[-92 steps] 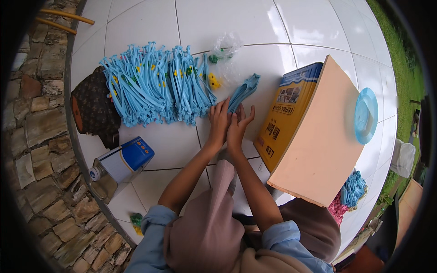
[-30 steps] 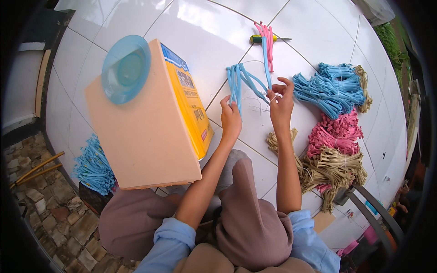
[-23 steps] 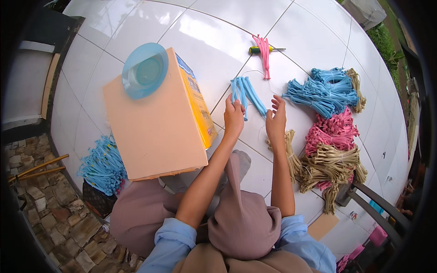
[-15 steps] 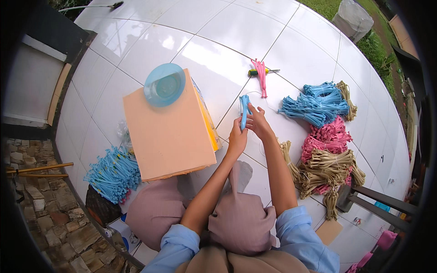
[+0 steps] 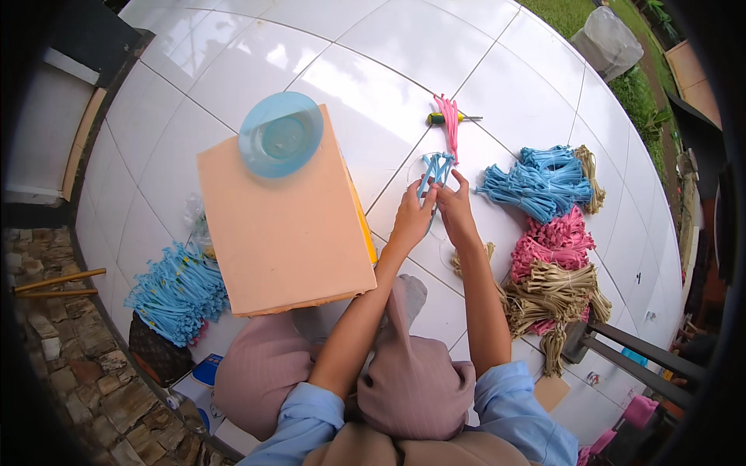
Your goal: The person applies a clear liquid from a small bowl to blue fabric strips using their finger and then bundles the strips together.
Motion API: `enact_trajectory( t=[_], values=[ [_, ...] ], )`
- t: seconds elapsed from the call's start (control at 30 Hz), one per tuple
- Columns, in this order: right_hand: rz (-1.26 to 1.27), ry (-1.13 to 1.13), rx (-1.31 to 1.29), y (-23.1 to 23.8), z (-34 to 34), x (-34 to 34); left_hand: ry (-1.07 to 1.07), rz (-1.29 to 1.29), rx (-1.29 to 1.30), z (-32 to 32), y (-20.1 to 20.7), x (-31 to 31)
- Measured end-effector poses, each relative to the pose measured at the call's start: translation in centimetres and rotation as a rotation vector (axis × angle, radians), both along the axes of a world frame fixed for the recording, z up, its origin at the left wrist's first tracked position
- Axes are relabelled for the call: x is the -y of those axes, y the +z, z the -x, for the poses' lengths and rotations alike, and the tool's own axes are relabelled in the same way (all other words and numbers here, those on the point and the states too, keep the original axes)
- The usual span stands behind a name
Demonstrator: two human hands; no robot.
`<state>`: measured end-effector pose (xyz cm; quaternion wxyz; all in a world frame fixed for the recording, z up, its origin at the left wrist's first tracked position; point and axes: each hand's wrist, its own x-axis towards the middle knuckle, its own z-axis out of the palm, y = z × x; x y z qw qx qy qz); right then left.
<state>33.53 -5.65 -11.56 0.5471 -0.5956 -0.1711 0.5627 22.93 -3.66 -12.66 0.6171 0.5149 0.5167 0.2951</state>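
In front of me, both hands hold a small bundle of light blue cords point(image 5: 437, 165) with knobbed ends, the strands spread and crossing at the top. My left hand point(image 5: 412, 213) closes around its left side. Thumb and fingers of my right hand point(image 5: 455, 208) grip it from the right, with a finger raised. The lower part of the bundle is partly hidden by the hands. Just beyond lies a small pink cord bundle point(image 5: 448, 116), across a screwdriver point(image 5: 443, 119) with a green and yellow handle. A thin clear thread seems to loop on the tiles near the hands.
At right lie heaps of blue cords point(image 5: 536, 182), pink cords point(image 5: 553, 245) and beige cords point(image 5: 552, 289). A peach board point(image 5: 284, 233) on a stack, with a blue translucent bowl point(image 5: 264, 155) on it, stands left. More blue cords point(image 5: 177, 291) lie beyond it, near a stone-paved edge point(image 5: 85, 373).
My right hand has moved in from beside the bundle and now grips it. The blue cords have spread apart at the top and shifted slightly right. The view has shifted a little.
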Motion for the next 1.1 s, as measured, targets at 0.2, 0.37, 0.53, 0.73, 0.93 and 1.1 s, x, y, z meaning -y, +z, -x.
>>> enact_trajectory(
  t=[0.2,0.37,0.53,0.73,0.93,1.1],
  values=[
    [0.001,-0.095,-0.214,0.4,-0.2,-0.3,0.064,0.082,-0.062,-0.1,-1.1,0.0],
    [0.145,-0.021,-0.553,-1.3,-1.9,-4.2,-0.156,0.044,-0.091,1.0,-1.2,1.4],
    [0.201,-0.144,-0.722,-2.3,-0.9,-7.0,-0.068,-0.035,-0.162,1.3,0.0,2.0],
    [0.201,-0.381,-0.764,-4.1,-0.5,-8.2,0.006,-0.034,-0.269,1.6,2.3,2.7],
    [0.026,-0.366,-0.692,-6.4,-1.7,-10.3,-0.037,-0.036,-0.385,0.3,5.8,2.0],
    [0.059,-0.263,-0.512,-4.8,1.7,-12.8,0.008,-0.075,-0.416,2.7,7.0,0.8]
  ],
)
